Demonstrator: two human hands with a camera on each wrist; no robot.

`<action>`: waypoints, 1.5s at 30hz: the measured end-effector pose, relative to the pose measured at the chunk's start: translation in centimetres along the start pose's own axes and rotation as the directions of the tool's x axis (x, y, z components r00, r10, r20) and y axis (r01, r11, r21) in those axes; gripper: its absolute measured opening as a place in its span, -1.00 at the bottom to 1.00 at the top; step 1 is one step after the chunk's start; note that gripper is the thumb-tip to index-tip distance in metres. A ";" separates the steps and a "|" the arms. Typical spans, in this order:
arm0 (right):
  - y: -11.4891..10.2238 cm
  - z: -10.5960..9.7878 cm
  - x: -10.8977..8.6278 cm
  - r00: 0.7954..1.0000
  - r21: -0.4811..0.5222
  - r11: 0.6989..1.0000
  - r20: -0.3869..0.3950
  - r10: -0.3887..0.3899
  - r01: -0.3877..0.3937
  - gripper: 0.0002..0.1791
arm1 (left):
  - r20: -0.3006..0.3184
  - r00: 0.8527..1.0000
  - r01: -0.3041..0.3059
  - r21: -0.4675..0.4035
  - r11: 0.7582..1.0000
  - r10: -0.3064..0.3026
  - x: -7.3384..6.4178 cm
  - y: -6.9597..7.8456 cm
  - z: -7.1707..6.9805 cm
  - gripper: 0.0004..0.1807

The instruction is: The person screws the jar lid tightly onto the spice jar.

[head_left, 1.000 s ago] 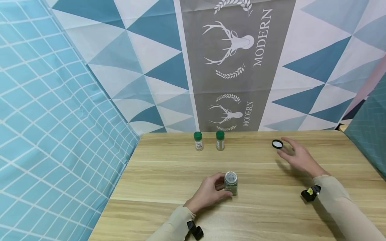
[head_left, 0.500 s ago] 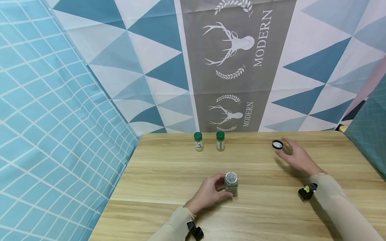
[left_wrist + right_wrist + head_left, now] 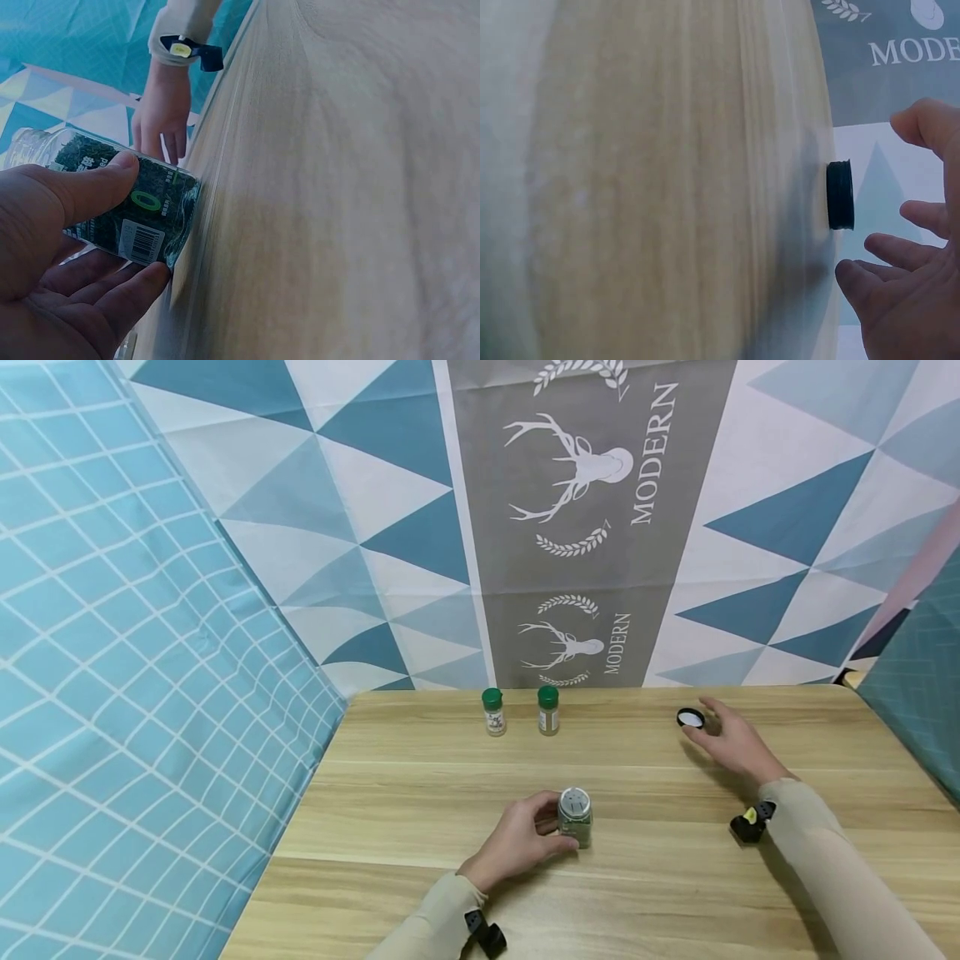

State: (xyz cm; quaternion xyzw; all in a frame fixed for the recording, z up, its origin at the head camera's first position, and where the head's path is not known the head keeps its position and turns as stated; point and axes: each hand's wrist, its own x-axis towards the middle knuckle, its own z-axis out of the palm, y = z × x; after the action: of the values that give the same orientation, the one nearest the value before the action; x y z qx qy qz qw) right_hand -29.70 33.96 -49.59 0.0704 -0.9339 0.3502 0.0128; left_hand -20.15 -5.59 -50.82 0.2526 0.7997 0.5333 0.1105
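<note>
My left hand (image 3: 517, 835) curls thumb and fingers around a clear, squarish jar (image 3: 576, 831) of green flakes with a silver perforated top (image 3: 575, 802); the jar stands upright. My right hand (image 3: 738, 752) is spread wide, thumb well apart from fingers, and holds nothing. A round black cap (image 3: 691, 719) with a white inner face lies just beside its fingertips, on the pale wooden table (image 3: 405, 810). Two small green-capped bottles, one on the left (image 3: 494, 717) and one on the right (image 3: 548, 714), stand beyond my left hand.

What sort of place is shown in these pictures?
Probably a staged recording corner: a blue gridded sheet and a patterned backdrop border a wooden table, and two black wrist-worn devices are visible.
</note>
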 end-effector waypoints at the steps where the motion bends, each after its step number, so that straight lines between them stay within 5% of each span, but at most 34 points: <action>1: 0.1 0.0 0.1 1.000 -0.002 1.000 -0.002 0.001 -0.001 -0.08 | 0.000 1.000 0.002 0.000 1.000 -0.002 0.0 0.0 0.0 -0.39; 11: 0.9 0.4 1.0 0.999 -0.039 0.999 -0.012 0.030 -0.030 -0.10 | 0.005 1.000 0.002 -0.006 1.000 -0.002 0.0 0.0 0.0 -0.40; 26: 0.8 0.9 2.1 0.999 -0.079 0.997 -0.029 -0.027 0.025 -0.24 | 0.011 1.000 0.014 -0.007 1.000 -0.014 0.1 0.2 -0.1 -0.40; 45: 0.7 0.9 3.0 0.999 -0.199 0.979 0.040 -0.024 0.031 -0.29 | 0.013 0.999 0.035 -0.011 0.999 -0.035 0.0 0.0 -0.1 -0.40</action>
State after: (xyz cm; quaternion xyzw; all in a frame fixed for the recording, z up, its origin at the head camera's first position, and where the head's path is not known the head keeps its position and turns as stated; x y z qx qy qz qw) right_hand -32.73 33.53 -50.49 0.0882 -0.9634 0.2531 0.0069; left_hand -20.22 -5.66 -50.79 0.2413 0.8005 0.5340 0.1263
